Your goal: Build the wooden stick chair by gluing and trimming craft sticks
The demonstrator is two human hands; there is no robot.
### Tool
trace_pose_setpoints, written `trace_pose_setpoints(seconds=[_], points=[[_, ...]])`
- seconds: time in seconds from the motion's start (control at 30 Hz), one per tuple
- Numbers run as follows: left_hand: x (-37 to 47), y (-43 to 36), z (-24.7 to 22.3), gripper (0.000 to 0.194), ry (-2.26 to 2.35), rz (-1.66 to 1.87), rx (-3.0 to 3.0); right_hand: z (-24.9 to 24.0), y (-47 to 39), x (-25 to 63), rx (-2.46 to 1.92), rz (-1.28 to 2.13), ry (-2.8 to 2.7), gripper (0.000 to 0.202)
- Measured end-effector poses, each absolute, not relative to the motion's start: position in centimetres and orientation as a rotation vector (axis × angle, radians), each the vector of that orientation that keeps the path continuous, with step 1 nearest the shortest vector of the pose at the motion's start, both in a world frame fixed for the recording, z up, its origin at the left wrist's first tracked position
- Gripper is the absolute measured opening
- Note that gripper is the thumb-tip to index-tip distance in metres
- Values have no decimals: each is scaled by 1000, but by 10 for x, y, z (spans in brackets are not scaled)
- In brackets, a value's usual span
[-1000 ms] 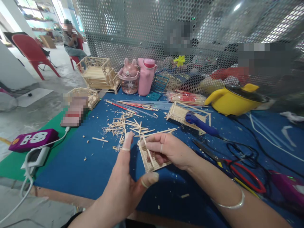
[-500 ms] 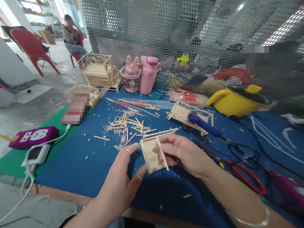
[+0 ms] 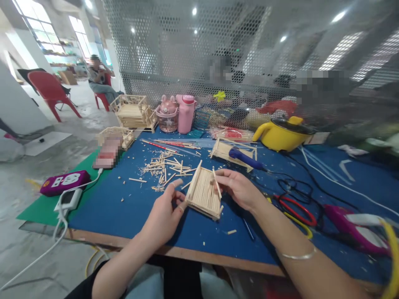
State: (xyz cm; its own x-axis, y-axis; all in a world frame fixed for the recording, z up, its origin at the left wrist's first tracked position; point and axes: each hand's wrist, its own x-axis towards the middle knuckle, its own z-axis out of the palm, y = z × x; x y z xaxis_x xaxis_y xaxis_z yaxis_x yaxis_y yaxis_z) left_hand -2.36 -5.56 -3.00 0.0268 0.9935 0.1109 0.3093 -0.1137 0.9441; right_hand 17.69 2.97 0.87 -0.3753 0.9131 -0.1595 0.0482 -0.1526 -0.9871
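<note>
A small panel of wooden sticks [image 3: 204, 191] with raised edges sits before me, tilted, just above or on the blue mat. At its left corner my left hand [image 3: 165, 211] pinches it between thumb and fingers. My right hand [image 3: 240, 189] is closed on a short wooden stick [image 3: 217, 182], held along the panel's right edge; whether the stick touches the edge is unclear. Loose cut sticks [image 3: 165, 166] lie in a scattered pile behind my left hand. Beyond my right hand, a blue-handled glue gun [image 3: 247, 159] rests on another stick frame [image 3: 220, 150].
Stick models [image 3: 132, 114], a pink bottle [image 3: 186, 114] and a yellow pot [image 3: 282, 137] line the back by a perforated metal screen [image 3: 174, 50]. Red-handled scissors [image 3: 299, 214] and cables lie right. A phone [image 3: 107, 153] and purple power strip [image 3: 65, 182] are left. A person sits far left.
The panel has turned and its left edge now stands up. My left hand has closed on its corner, while my right hand still holds the stick. The camera view has shifted.
</note>
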Motion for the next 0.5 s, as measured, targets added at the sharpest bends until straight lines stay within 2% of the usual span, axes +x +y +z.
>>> trace_pose_setpoints(seconds=[0.1,0.17,0.27,0.33,0.5], points=[[-15,-70,-35,27,1451,1163,1594,8,24,178,-1039,1586,-1354,26],[-11,-78,-39,18,1516,1216,1659,11,11,183,-982,1454,-1298,25],[-9,-89,-43,15,1570,1256,1749,13,-20,194,-892,1179,-1102,22],[-10,-96,-44,15,1579,1262,1799,8,-44,201,-876,1111,-986,23],[-14,-103,-48,14,1571,1276,1829,-29,-88,202,-1045,961,-1107,27]])
